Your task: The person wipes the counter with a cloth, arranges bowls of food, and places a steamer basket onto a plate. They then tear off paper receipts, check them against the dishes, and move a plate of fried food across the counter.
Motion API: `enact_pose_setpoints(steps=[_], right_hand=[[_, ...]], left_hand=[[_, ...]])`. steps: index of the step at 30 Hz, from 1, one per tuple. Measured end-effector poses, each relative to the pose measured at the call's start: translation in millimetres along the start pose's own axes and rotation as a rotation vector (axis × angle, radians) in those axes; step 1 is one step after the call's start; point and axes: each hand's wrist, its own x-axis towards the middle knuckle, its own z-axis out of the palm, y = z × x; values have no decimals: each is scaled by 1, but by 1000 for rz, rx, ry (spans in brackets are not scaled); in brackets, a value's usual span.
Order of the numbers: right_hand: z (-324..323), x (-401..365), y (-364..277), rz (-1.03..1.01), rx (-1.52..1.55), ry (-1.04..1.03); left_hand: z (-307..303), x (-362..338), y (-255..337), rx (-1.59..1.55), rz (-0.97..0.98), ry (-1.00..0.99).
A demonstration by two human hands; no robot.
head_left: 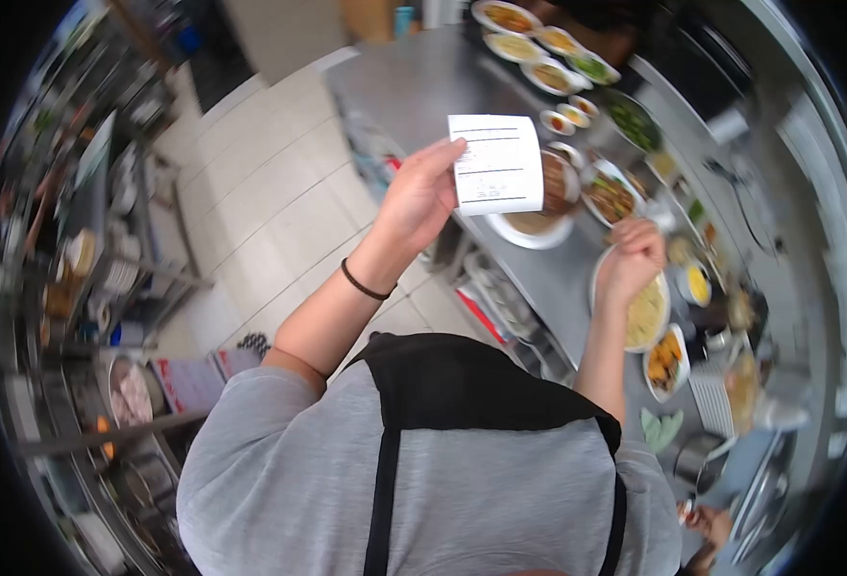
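Order check: my left hand (421, 197) pinches the white printed paper slip (498, 163) flat and readable, while my right hand (632, 259), fingers curled shut, should steady the round white plate of yellow food (634, 348) by its rim.

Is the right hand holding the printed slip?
No, the left hand pinches the printed slip, while the right hand sits at the rim of the noodle plate.

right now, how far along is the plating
Done: several filled dishes line the steel counter. In hand: left hand holds up a printed slip; right hand sits at a plate of noodles. Left: nothing shows which dishes match the slip.
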Motion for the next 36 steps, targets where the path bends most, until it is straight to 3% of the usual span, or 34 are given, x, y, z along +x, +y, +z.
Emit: enact_pose_setpoints(steps=[3,7,9,11,12,13,16,18,21,23,25,29,31,32,34,36], right_hand=[[129,-67,40,131,242,-326],[271,-125,76,511,592,-485],[328,-146,95,543,712,-593],[387,-161,104,737,621,-640],[410,-171,123,699,628,-788],[439,-178,122,713,649,-809],[518,-197,121,770,654,-922],[560,-204,140,861,594,-1075],[627,-213,191,826,561,-1115],[679,-213,218,944,643,-1064],[734,-216,246,818,639,-1188],[850,-241,275,787,619,-1301],[912,-262,288,762,603,-1337],[943,-275,297,736,654,-1359],[1003,-301,318,247,451,-1552],[1069,-325,321,140,515,-1496]], left_hand=[[-70,-36,74,33,133,99],[-145,-77,161,104,243,251],[-178,-96,196,185,307,373],[-214,-107,225,332,363,529],[-239,-108,233,410,441,588],[-266,-108,239,414,458,616],[-321,-101,268,1024,651,945],[-352,-91,295,1144,726,997],[-406,-69,340,1318,834,1066],[-443,-55,375,1380,867,1111],[-481,-46,413,1457,859,1193],[-538,-53,489,1365,858,1333],[-562,-77,523,1073,711,1437],[-577,-91,537,961,746,1480],[-616,-129,552,848,772,1544],[-652,-172,568,804,777,1623]])
